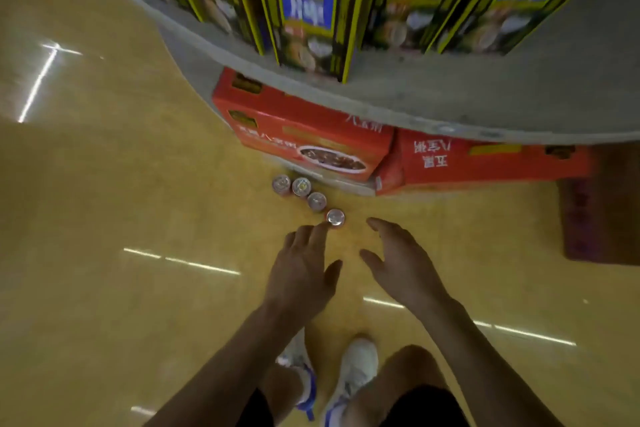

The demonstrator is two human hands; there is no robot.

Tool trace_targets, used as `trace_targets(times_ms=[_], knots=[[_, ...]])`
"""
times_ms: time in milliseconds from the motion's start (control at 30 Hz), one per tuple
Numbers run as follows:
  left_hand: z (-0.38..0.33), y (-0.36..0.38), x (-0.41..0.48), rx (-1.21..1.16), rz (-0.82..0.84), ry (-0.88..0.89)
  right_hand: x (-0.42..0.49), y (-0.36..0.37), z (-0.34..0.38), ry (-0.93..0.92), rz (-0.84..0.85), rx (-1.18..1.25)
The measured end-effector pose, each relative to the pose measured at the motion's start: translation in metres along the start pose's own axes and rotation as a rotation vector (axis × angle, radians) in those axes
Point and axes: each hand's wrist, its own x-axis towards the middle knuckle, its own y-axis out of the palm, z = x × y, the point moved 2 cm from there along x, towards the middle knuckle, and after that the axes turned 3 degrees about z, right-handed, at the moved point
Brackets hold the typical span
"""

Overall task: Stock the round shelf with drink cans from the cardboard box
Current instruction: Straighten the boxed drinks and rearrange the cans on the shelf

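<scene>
Four drink cans (317, 201) stood in a row on the floor (138, 184) below the round shelf (415, 97), none stocked yet, we judged. Our left hand (301, 274), open, reached just beside the nearest can (335, 217); our right hand (401, 267) hovered open, empty.

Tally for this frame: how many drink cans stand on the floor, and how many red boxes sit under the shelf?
Drink cans: 4
Red boxes: 2
Total: 6

Four silver-topped cans (317, 201) upright, diagonal row
</scene>
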Motion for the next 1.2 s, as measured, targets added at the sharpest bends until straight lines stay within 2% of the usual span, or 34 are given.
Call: trace_targets(times_ms=[233,467,700,900,1033,1200], knots=[[0.086,0.102,0.073,0.044,0.088,-0.032,0.113,0.111,-0.075,-0.025,0.053,-0.056],[0.137,0.153,0.114,0.155,0.164,-0.086,0.211,0.180,-0.121,-0.054,0.124,-0.074],[0.142,0.160,0.135,0.108,0.136,-0.073,0.249,0.194,-0.146,-0.082,0.157,-0.139],[0.145,0.170,0.136,0.092,0.140,-0.073,0.259,0.212,-0.134,-0.169,0.058,-0.134],[0.150,0.174,0.137,0.094,0.151,-0.079,0.258,0.205,-0.133,-0.164,0.046,-0.181],[0.157,0.174,0.141,0.050,0.202,-0.116,0.251,0.173,-0.125,-0.192,0.124,-0.141]])
